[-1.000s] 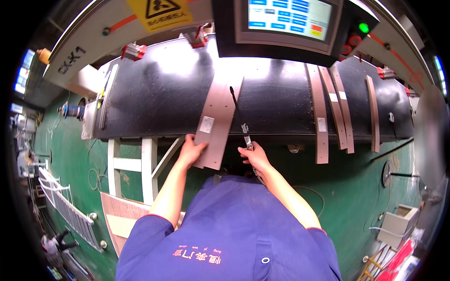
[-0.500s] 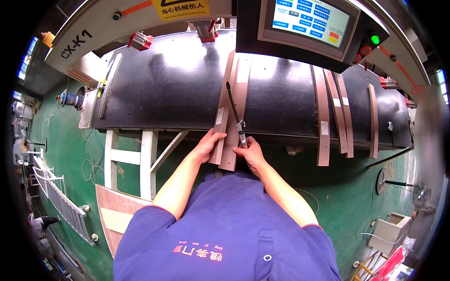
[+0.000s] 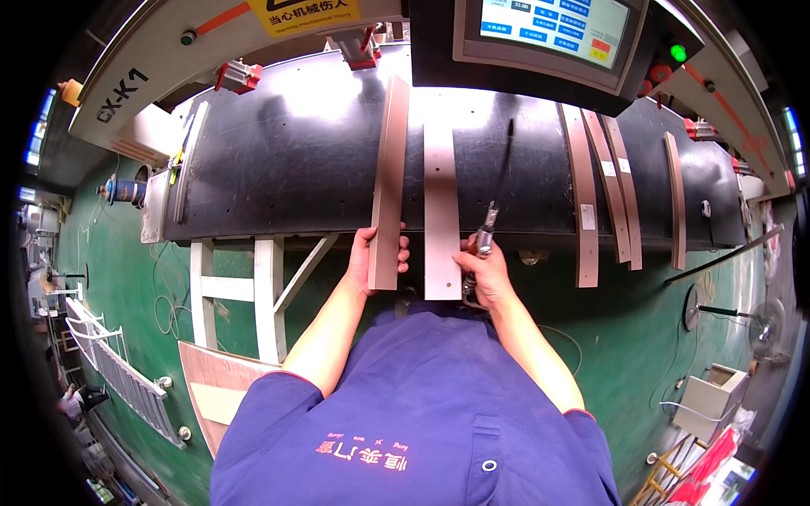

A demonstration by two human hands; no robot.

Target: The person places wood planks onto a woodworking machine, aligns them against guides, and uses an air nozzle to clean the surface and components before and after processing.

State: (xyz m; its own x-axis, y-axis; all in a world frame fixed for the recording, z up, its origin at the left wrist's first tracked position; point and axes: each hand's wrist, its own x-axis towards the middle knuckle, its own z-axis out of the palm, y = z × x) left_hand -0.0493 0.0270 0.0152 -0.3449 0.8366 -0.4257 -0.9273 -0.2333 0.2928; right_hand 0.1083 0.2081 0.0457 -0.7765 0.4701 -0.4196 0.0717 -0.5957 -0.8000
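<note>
My left hand (image 3: 363, 260) is wrapped round the near end of a long brown strip (image 3: 390, 185), its fingertips showing on the right side. A second strip (image 3: 440, 194), paler on its upper face and with small holes, lies a gap to the right. Both strips run over the front edge of the black table. At the second strip's near end is my right hand (image 3: 489, 277), its thumb against the strip's right edge. The same hand grips a silver hand tool (image 3: 487, 226) with a long thin dark rod pointing away over the table; its lower part is partly hidden by my fingers.
The black machine table (image 3: 287, 169) spans the view under a lit control screen (image 3: 548, 25). Several brown strips (image 3: 582, 194) lie across its right part. Red clamps (image 3: 239, 78) line the far side. A white support frame (image 3: 268, 295) stands below the table, left of me.
The two strips, close together before, are now apart, and their upper faces look different. The tool's rod has swung to the right, away from the strips. The view has shifted slightly.
</note>
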